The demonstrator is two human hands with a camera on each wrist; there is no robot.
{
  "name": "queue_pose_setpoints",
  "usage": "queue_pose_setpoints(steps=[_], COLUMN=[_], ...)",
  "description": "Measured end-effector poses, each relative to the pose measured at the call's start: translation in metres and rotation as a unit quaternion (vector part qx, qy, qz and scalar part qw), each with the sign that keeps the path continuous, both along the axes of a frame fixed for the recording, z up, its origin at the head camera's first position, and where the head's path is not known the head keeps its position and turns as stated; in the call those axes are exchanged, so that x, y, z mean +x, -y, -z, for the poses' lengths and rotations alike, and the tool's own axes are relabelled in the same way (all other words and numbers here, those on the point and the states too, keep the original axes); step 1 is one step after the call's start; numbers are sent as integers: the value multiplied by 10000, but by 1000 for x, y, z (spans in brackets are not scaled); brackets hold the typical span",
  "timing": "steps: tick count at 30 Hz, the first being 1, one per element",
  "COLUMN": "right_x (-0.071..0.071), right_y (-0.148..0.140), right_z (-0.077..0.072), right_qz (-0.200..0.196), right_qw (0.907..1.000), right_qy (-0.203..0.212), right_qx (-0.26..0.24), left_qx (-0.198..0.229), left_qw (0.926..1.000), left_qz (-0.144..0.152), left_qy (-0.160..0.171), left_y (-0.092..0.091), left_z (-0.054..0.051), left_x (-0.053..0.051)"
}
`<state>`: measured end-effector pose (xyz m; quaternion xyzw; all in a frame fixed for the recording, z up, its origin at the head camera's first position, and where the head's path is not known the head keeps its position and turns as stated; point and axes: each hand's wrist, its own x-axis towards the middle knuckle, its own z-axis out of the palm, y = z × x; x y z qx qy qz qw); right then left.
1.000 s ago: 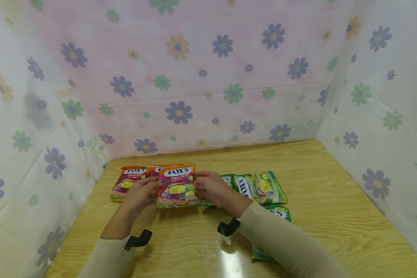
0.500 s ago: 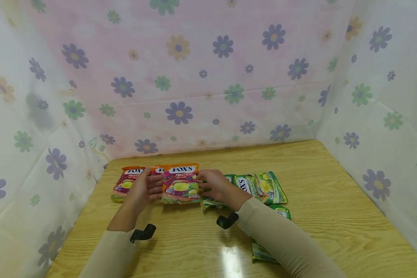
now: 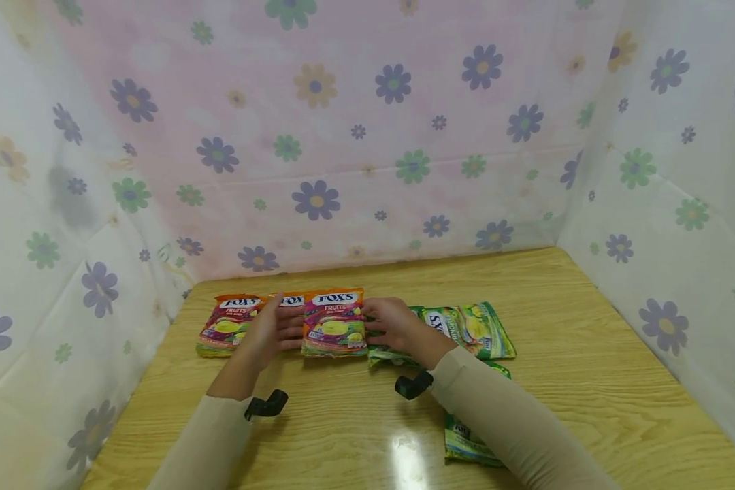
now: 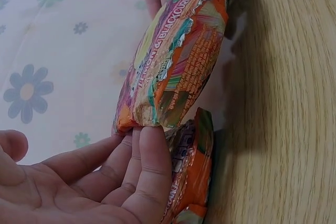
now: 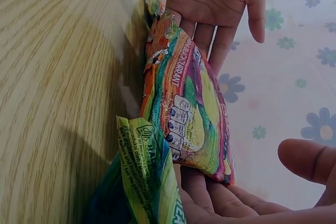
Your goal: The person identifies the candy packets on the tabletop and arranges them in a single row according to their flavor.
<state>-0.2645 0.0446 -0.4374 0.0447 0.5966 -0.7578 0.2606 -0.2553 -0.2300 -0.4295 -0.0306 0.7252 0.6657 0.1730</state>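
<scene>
An orange and purple candy bag (image 3: 333, 325) stands between the two hands, its printed front towards the head camera. The left hand (image 3: 268, 331) touches its left edge with extended fingers, thumb raised; in the left wrist view those fingertips (image 4: 152, 140) meet the bag's side (image 4: 176, 61). At the right edge is the right hand (image 3: 398, 329), its fingers reaching behind the bag (image 5: 194, 114) in the right wrist view, thumb apart. Two more purple bags, one at the far left (image 3: 228, 327) and one partly hidden (image 3: 290, 300), are beside and behind the left hand.
Green candy bags (image 3: 478, 330) lie to the right, partly under the right hand and forearm. Another green bag (image 3: 468, 442) is nearer the front, partly covered by the right sleeve. Flowered cloth walls surround the back and sides of the wooden table (image 3: 343, 422).
Both hands have moved right with the purple bag between them, uncovering more of the bags behind. The left hand's fingers have straightened. The upper green bags have shifted slightly right.
</scene>
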Motion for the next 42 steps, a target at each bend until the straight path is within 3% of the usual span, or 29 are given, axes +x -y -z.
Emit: queue_pose_setpoints(steps=[14, 23, 27, 33, 42], right_x=[-6, -14, -19, -22, -27], right_y=[-17, -17, -16, -14, -12], right_z=[0, -1, -4, -7, -2], right_qz=[110, 158, 313, 350, 316], right_qw=[9998, 9992, 9976, 9962, 9947], right_qy=[-47, -136, -192, -221, -247], right_qx=[180, 349, 580, 769, 948], left_qx=[-84, -267, -343, -482, -586], left_qw=[9999, 9992, 9993, 9988, 9981], left_qz=[10, -196, -91, 32, 47], left_qy=[79, 229, 140, 34, 171], left_y=[-19, -20, -21, -22, -26], left_z=[-1, 1, 1, -2, -5], left_x=[-12, -23, -27, -29, -29])
